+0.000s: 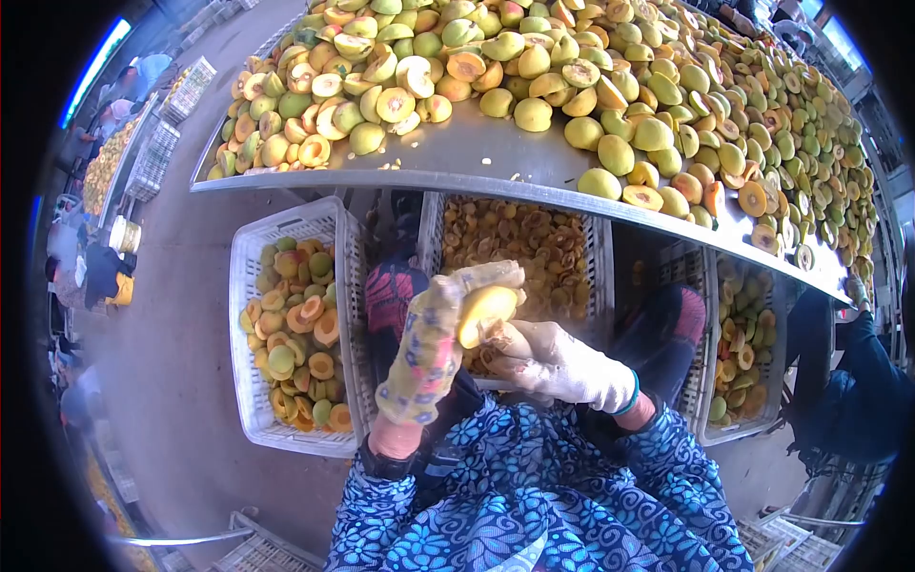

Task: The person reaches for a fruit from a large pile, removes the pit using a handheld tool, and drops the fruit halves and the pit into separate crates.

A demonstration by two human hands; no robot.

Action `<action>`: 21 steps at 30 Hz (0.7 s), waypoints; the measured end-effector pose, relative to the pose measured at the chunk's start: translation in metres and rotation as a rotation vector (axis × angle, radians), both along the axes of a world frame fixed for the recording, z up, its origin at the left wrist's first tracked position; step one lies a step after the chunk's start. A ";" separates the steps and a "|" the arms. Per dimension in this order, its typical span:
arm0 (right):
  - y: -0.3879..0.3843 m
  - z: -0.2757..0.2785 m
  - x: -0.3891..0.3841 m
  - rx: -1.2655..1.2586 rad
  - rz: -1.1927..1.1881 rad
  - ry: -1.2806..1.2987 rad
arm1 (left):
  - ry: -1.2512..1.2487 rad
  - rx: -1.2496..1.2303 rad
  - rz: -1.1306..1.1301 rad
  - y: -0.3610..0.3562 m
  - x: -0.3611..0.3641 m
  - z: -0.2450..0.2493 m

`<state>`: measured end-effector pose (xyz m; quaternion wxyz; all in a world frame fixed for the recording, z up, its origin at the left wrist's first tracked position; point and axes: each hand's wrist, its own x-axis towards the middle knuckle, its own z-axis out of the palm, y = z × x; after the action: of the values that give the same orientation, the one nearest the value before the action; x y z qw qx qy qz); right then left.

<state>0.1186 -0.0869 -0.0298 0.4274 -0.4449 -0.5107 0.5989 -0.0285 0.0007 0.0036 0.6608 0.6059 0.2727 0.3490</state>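
Observation:
My left hand point(429, 343), in a patterned yellowish glove, is closed around a yellow fruit half point(487, 315). My right hand point(562, 365), in a white glove with a teal cuff, has its fingers pressed together at the fruit's lower right edge. Whether a tool sits in those fingers is hidden. Both hands are above a crate point(602, 272) holding many brownish fruit pieces. Beyond them, a metal table point(457, 153) bears a large heap of green and yellow fruit halves point(562, 86).
A white crate of fruit halves point(250, 381) stands at the left, another crate point(710, 381) at the right. The table's metal edge runs across above the crates. A person in dark clothes point(858, 381) is at the far right. More people and crates point(152, 160) are at the left.

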 end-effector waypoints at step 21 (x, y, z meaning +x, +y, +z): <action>0.004 0.001 -0.010 -0.590 0.386 1.099 | -0.728 -0.807 0.200 0.036 -0.016 -0.040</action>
<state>0.1083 -0.0830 -0.0286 0.3710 -0.0731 -0.1027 0.9200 -0.0449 0.0362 -0.0363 0.8558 0.1161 0.1951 0.4649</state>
